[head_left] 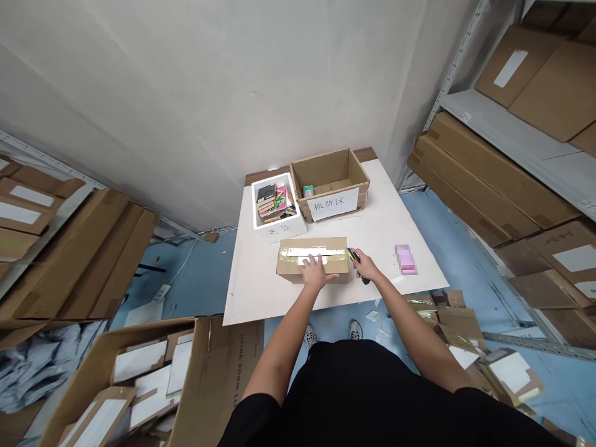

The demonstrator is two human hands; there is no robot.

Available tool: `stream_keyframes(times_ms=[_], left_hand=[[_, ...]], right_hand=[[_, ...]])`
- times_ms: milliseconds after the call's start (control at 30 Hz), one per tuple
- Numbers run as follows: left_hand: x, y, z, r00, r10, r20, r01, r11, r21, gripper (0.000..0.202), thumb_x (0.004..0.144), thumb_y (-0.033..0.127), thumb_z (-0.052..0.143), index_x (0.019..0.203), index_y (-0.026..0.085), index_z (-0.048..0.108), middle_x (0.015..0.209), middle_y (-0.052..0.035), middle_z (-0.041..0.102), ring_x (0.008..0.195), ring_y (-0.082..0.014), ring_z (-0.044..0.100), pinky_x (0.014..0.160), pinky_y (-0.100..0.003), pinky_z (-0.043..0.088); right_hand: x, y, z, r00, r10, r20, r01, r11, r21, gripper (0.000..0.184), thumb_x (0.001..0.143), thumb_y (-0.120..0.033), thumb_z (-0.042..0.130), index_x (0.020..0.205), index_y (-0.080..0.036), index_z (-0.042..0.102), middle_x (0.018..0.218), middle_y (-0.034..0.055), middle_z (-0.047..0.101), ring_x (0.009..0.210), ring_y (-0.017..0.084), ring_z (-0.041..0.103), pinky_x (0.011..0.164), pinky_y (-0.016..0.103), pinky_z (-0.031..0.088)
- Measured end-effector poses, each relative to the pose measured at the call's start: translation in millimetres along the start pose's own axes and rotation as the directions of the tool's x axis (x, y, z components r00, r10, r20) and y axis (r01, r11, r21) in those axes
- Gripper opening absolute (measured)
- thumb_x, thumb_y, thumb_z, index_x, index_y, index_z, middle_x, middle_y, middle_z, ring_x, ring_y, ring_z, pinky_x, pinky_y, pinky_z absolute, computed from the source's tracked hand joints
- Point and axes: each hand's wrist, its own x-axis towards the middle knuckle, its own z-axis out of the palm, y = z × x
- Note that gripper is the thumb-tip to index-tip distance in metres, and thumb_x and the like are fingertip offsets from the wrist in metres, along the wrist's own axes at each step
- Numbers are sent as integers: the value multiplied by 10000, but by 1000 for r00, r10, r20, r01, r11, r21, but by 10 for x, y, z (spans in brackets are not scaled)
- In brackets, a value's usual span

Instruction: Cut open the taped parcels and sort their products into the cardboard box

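A taped cardboard box with a white label lies near the front of the white table. My left hand rests on the box with its fingers spread, pressing on its front upper edge. In my right hand is a yellow and black utility knife, its tip at the box's right end beside the tape. Whether the blade touches the cardboard is too small to tell.
Behind the box stand a white foam box of small packets and an open carton with a handwritten sign. A pink blurred item lies at right. A large carton of parcels is at lower left. Shelves flank both sides.
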Motion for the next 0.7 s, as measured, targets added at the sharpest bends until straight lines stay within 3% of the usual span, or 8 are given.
stream_keyframes(times_ms=[200, 367, 467, 633, 700], left_hand=[[7, 7, 5, 999, -7, -31, 7, 1000, 1, 1238, 762, 977, 548, 1726, 245, 286, 1725, -250, 327, 1445, -534, 365, 1142, -629, 362], [13, -5, 25, 998, -20, -58, 20, 1000, 1, 1192, 766, 983, 538, 1711, 286, 336, 1716, -228, 362, 1410, -515, 409, 1116, -625, 388], [20, -4, 41, 997, -18, -69, 18, 1000, -8, 1210, 755, 989, 540, 1704, 261, 355, 1704, -242, 371, 1403, -513, 414, 1111, -614, 393], [14, 11, 30, 1000, -7, -30, 7, 1000, -3, 1271, 733, 997, 546, 1721, 240, 292, 1727, -263, 312, 1436, -545, 375, 1123, -629, 379], [33, -26, -21, 1000, 24, 7, -24, 1000, 9, 1285, 730, 989, 564, 1722, 223, 279, 1717, -279, 314, 1437, -548, 378, 1119, -627, 390]], right_hand=[[-68, -81, 75, 998, 9, -65, -14, 997, -73, 551, 962, -202, 633, 1506, -257, 561, 937, 33, 775, 437, 126, 605, 584, 259, 563], [-160, -69, 96, 999, -1, -50, -3, 997, -80, 568, 953, -148, 581, 1513, -237, 546, 848, 3, 751, 428, 134, 620, 602, 268, 577], [-203, -61, 25, 1000, 17, 4, -17, 999, -48, 575, 916, -127, 587, 1477, -250, 569, 773, -45, 713, 413, 116, 608, 562, 231, 550], [-291, 100, -200, 978, 74, 197, -85, 995, 47, 570, 807, -147, 644, 1368, -250, 630, 641, -101, 629, 371, 99, 565, 445, 175, 450], [-333, 200, -252, 992, 52, 117, -71, 984, 162, 585, 816, -202, 630, 1398, -246, 605, 654, -104, 616, 377, 102, 565, 440, 183, 450]])
